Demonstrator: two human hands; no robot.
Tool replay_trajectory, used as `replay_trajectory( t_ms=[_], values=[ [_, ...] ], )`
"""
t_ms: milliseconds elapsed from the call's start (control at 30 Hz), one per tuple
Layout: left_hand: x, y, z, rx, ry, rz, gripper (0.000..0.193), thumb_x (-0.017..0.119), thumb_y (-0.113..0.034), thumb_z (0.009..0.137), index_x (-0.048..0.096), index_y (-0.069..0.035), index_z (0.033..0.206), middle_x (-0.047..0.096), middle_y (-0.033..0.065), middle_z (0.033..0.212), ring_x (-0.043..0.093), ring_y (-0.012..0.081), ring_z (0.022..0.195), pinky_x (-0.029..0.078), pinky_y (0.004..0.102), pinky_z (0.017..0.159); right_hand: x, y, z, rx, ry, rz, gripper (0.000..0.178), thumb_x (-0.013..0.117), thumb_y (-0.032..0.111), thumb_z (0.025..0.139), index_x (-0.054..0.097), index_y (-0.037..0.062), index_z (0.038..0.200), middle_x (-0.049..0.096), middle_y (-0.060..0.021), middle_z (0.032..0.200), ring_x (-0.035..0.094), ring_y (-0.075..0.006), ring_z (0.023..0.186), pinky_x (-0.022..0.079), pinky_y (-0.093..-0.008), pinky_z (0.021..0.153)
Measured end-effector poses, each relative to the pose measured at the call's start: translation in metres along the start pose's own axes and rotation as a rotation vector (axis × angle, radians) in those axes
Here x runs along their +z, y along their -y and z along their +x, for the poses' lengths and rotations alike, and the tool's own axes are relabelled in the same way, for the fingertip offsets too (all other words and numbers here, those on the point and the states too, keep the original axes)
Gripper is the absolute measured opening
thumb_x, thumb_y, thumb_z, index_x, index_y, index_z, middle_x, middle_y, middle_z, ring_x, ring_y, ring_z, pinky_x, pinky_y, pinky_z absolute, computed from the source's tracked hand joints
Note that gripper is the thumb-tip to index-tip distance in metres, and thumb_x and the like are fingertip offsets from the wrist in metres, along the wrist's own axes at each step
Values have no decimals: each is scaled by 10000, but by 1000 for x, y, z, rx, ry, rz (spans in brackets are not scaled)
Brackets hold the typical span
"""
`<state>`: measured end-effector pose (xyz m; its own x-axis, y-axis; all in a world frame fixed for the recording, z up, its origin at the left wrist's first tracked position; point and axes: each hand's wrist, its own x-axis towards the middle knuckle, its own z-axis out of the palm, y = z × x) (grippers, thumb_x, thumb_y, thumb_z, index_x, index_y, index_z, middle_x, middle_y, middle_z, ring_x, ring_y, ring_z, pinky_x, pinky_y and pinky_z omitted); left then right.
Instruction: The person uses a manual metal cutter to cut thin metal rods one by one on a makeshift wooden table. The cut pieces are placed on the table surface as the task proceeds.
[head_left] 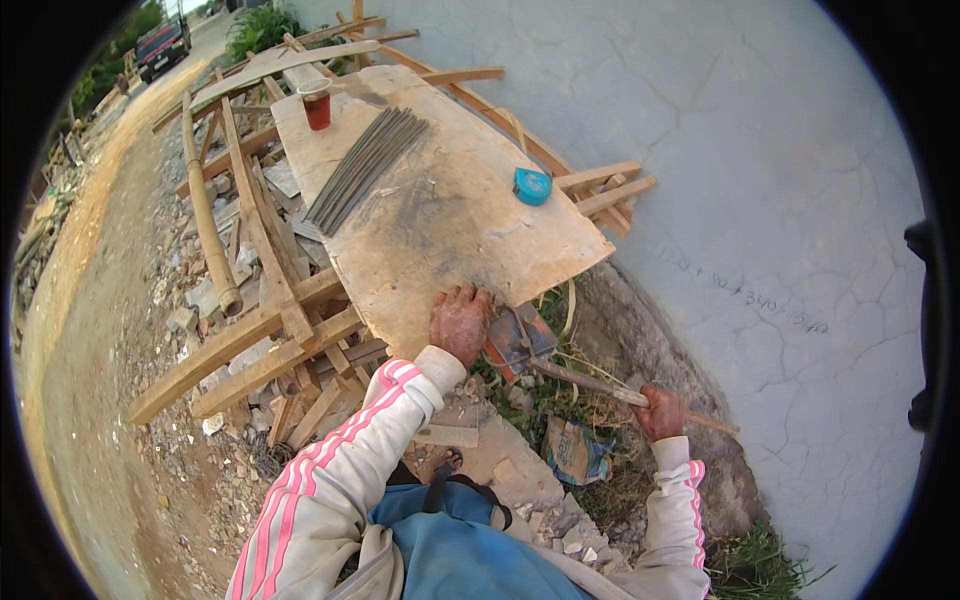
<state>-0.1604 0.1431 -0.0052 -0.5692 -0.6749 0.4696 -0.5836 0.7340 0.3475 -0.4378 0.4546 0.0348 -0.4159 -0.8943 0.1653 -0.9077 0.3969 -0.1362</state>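
My left hand (462,322) is closed at the near edge of a worn board (460,215), its fingers curled; what they hold, if anything, is hidden. Just right of it, a thin bent rod (522,328) shows over an orange-and-grey block (524,343). My right hand (661,412) grips a long brownish bar (590,381) that runs from near the block toward the wall. A bundle of several dark metal rods (368,165) lies across the left part of the board. A blue tape measure (532,187) rests near the board's right edge.
A clear plastic cup of red drink (316,106) stands at the board's far left corner. Timber lengths (262,225) and rubble lie left of the board. A cracked grey wall (780,200) rises at right. A crumpled bag (578,450) lies below the bar. A vehicle (161,48) is far left.
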Motion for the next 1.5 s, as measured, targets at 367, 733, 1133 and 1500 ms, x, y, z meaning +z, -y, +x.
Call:
replay_trajectory(
  t_ms=[367,733,1133,1500],
  values=[
    [-5,-1,-1,-6,28,-34,159,620,-203,957,683,-58,979,659,137,965,655,324,981,464,462,900,-2,-1,6,-14,17,28,181,781,224,776,650,99,774,643,-179,680,659,-405,658,495,-498,607],
    [-1,1,-1,10,-11,-51,165,635,-211,944,691,-64,995,663,133,973,657,322,981,466,463,884,9,5,-9,30,-36,17,248,822,290,773,668,99,808,658,-175,704,665,-411,687,509,-505,619],
    [2,3,-1,12,-6,-40,174,637,-213,944,690,-58,1001,667,138,984,660,326,973,472,468,878,12,0,-12,46,-8,-29,201,807,246,754,674,105,808,650,-172,690,661,-408,674,504,-509,621],
    [0,2,-1,4,7,-38,185,639,-216,945,692,-55,1020,671,140,1001,660,330,985,475,468,885,12,2,-12,37,-29,-2,221,821,275,765,689,114,837,674,-167,712,676,-406,693,516,-510,629]
  ],
)
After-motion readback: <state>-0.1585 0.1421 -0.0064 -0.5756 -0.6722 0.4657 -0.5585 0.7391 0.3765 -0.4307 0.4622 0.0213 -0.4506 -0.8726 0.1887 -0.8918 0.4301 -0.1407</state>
